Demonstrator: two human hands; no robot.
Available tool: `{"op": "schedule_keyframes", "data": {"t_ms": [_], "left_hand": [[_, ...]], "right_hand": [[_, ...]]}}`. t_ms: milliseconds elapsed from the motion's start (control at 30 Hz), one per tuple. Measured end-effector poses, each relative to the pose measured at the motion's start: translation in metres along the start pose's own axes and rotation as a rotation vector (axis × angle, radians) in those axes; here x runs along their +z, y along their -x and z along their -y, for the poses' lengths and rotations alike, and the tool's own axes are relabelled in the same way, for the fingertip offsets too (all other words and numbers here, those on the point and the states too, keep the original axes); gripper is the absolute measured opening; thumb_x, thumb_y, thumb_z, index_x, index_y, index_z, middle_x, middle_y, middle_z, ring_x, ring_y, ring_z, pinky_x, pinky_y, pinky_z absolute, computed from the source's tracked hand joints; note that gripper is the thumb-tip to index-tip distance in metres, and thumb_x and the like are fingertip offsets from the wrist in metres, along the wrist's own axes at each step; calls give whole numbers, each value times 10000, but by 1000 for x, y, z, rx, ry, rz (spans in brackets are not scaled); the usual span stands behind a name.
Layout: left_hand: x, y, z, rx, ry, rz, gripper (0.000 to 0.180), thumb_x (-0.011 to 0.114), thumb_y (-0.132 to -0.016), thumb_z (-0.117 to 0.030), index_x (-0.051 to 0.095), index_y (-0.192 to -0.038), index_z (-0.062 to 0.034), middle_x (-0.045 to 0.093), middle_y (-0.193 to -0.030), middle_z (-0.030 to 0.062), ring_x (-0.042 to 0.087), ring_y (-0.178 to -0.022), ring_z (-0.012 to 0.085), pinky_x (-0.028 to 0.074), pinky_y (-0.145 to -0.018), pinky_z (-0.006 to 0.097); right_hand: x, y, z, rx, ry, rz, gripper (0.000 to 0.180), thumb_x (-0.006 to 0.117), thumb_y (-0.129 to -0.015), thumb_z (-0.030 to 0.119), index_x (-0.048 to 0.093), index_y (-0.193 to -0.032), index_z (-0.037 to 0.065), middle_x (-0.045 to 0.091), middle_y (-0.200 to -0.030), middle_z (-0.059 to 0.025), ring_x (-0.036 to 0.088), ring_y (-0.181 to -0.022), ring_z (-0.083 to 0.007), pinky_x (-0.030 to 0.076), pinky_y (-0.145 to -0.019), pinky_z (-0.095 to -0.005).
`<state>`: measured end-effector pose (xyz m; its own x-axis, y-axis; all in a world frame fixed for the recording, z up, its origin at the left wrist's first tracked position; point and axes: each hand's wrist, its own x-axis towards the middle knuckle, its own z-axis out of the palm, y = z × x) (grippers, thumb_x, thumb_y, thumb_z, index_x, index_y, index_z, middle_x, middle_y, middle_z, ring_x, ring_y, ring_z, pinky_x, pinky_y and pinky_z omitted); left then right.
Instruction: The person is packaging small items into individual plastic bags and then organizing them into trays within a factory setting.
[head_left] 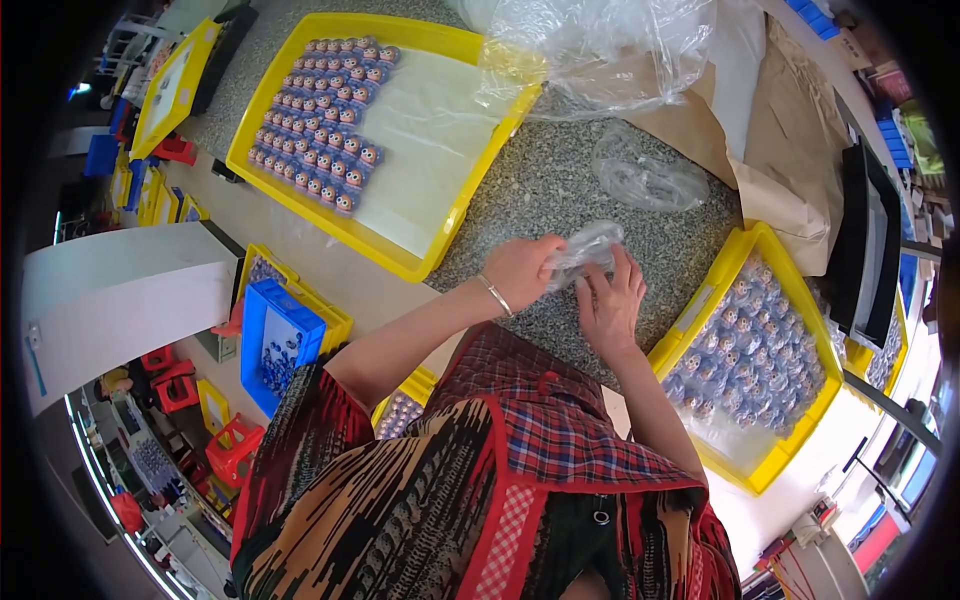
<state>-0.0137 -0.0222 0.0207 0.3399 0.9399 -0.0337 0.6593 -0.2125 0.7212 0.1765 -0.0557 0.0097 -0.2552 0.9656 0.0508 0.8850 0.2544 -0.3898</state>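
Over the speckled grey tabletop, a small crumpled clear plastic bag is between my hands. My left hand, with a bangle at its wrist, is closed on the bag's left end. The fingers of my right hand are bent and pinch the bag's right side. Whether anything is inside the bag cannot be made out. Beyond my hands lies a loose pile of clear bags. A yellow tray at the upper left holds rows of small blue-and-pink figures on its left side.
At my right, a second yellow tray is full of figures that look wrapped in clear plastic. A large sheet of clear plastic and brown paper lie at the back. Low at my left stands a blue bin with small blue pieces.
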Motion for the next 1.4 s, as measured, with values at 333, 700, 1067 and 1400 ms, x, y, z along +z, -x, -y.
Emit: {"op": "schedule_keyframes", "data": {"t_ms": [333, 700, 1067, 1400], "left_hand": [[-15, 3, -9, -224, -112, -102, 189, 558, -885, -136, 607, -1063, -93, 646, -824, 174, 623, -655, 340, 482, -573, 407], [-159, -1, 179, -429, -560, -565, 492, 762, -703, -319, 545, -1093, -112, 501, -1118, 170, 510, -1026, 340, 478, -804, 410], [-183, -19, 219, -420, -696, -98, 547, 805, -636, -318, 613, -1140, -223, 496, -1120, 167, 531, -1022, 328, 471, -854, 417], [-110, -34, -16, -152, 995, -136, 407, 695, -740, -53, 597, -1133, -13, 629, -1011, 43, 614, -967, 155, 494, -808, 290]], "right_hand": [[0, -22, -45, 389, 104, 179, 284, 607, -757, 143, 618, -1036, 89, 571, -1158, -169, 547, -1065, -367, 457, -829, -470], [-23, 38, -31, 283, -139, 160, 381, 577, -751, 79, 515, -1123, 31, 649, -831, -191, 641, -716, -337, 509, -665, -425], [-31, -6, -25, 372, -443, -103, 562, 558, -709, -27, 446, -1258, 27, 550, -678, -121, 573, -632, -274, 474, -621, -379], [-29, -11, -13, 389, -302, -28, 795, 508, -677, -39, 243, -1423, 41, 529, -1084, -304, 555, -956, -480, 502, -799, -502]]}}
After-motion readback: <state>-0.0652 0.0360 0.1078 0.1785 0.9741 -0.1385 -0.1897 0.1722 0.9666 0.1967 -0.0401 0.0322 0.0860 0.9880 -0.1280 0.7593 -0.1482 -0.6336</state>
